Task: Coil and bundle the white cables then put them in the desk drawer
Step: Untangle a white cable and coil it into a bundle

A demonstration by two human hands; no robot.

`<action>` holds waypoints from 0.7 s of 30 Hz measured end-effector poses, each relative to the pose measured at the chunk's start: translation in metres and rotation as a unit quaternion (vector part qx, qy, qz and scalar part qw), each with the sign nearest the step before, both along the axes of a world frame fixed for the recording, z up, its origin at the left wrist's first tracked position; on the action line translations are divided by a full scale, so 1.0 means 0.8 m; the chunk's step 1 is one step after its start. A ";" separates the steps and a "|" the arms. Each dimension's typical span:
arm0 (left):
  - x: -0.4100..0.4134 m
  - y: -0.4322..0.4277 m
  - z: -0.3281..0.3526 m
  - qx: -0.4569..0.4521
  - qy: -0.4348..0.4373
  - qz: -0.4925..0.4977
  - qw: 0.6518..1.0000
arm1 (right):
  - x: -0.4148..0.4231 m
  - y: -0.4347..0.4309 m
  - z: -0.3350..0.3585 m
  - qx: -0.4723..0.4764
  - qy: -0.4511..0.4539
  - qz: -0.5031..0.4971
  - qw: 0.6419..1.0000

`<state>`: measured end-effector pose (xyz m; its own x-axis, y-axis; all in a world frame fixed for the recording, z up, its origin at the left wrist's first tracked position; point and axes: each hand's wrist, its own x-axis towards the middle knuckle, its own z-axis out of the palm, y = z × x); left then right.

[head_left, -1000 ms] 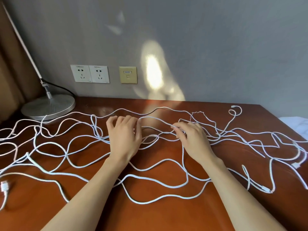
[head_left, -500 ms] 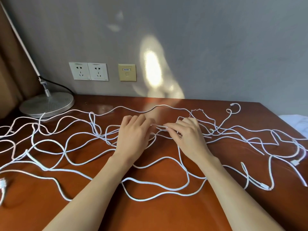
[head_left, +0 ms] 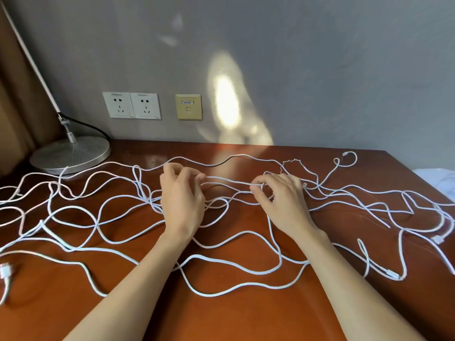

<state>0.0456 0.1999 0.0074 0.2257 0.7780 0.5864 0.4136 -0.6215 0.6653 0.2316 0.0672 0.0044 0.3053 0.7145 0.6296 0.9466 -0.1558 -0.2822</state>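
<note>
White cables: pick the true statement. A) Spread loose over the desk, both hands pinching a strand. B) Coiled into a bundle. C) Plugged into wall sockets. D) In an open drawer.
A: the white cables sprawl uncoiled across the desk, left hand and right hand each pinching a strand.

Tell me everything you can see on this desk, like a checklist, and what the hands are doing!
Surface: glossy brown desk, with a sunlit patch near the wall.
Job's things: white cables lie loose and tangled across the whole desk, none coiled; the drawer is not in view.
Clutter: silver lamp base at the back left corner.
Grippers: left hand and right hand each pinch what looks like the same raised stretch of cable between them.
Cables: a black lamp cord runs behind the base; a white plug end lies at the left edge.
Surroundings: grey wall with two sockets and a beige data port; curtain at left; white cloth at right.
</note>
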 end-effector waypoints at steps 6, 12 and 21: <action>-0.002 -0.002 0.001 0.236 0.132 -0.069 0.960 | -0.007 0.002 -0.004 0.006 0.049 0.050 0.998; 0.007 -0.016 0.008 0.294 0.211 -0.144 0.921 | -0.016 0.003 0.002 0.038 0.039 0.082 0.995; 0.010 -0.014 0.004 0.208 0.155 -0.101 0.960 | -0.022 0.001 0.008 0.027 0.043 0.091 0.995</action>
